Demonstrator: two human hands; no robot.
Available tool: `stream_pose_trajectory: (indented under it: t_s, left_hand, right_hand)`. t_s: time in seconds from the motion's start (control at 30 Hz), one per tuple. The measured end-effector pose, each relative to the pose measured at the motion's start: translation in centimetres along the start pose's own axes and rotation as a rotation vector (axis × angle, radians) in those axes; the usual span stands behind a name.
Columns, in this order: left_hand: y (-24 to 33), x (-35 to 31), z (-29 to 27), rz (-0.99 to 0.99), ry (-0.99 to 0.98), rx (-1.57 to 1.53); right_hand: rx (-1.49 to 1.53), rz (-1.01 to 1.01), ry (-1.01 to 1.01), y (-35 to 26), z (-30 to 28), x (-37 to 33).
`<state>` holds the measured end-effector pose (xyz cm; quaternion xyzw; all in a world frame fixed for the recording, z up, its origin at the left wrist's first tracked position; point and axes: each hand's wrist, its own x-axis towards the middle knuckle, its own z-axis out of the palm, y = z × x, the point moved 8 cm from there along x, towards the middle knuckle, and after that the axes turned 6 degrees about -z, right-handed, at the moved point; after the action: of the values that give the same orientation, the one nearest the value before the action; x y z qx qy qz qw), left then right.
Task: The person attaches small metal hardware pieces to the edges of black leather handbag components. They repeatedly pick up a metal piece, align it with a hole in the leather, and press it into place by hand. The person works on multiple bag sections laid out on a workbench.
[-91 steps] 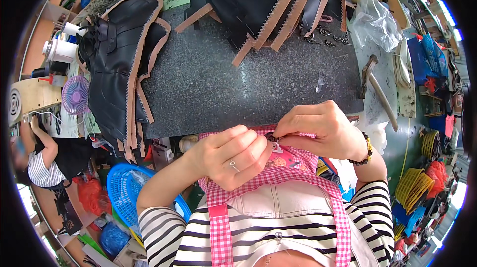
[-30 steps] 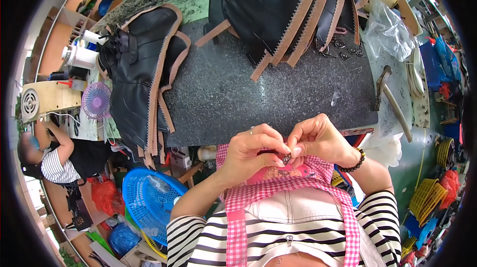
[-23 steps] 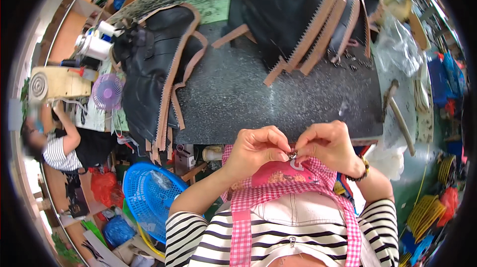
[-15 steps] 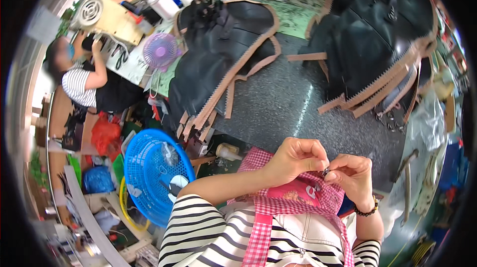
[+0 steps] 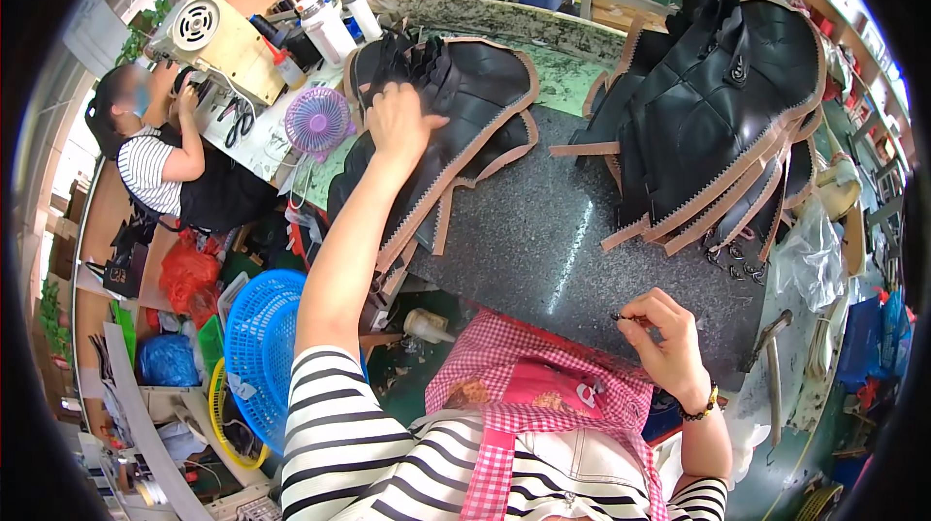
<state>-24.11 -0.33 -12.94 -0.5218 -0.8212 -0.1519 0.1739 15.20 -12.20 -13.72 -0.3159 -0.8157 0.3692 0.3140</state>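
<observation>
My left hand (image 5: 399, 124) reaches far to the left, over the left stack of black leather-like panels (image 5: 488, 75) with brown zigzag-cut edging. Its fingers lie at the black straps (image 5: 427, 63) bunched on that stack, thumb spread to the side; it looks open, fingertips partly out of sight. Close to the table's near edge, my right hand (image 5: 667, 337) pinches a small dark metal fitting (image 5: 617, 315) between thumb and forefinger. The fitting's exact kind is too small to tell. On the right, a second stack of black panels (image 5: 708, 124) carries similar dark metal fittings (image 5: 737, 70).
The dark speckled tabletop (image 5: 504, 221) lies between the stacks. A purple fan (image 5: 318, 121) and a sewing machine (image 5: 223, 41) stand to the left, where a co-worker (image 5: 155, 162) sits. Lower left is a blue basket (image 5: 262, 347); a curved tool (image 5: 773, 337) lies right.
My left hand has left the right hand and stretched out to the left stack. The right hand, apart from it, keeps the small fitting. The view has shifted slightly.
</observation>
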Motion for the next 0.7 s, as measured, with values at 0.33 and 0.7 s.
stream_pose_trajectory:
  t_s: [0.33, 0.7]
  left_hand:
    - [1.9, 0.2, -0.5, -0.012, -0.104, -0.410]
    - [10.2, -14.7, -12.1, 0.023, -0.870, -0.977]
  right_hand:
    - [-0.144, -0.111, -0.013, -1.6, -1.6, 0.1]
    - [0.099, -0.406, -0.090, -9.0, -1.0, 4.0]
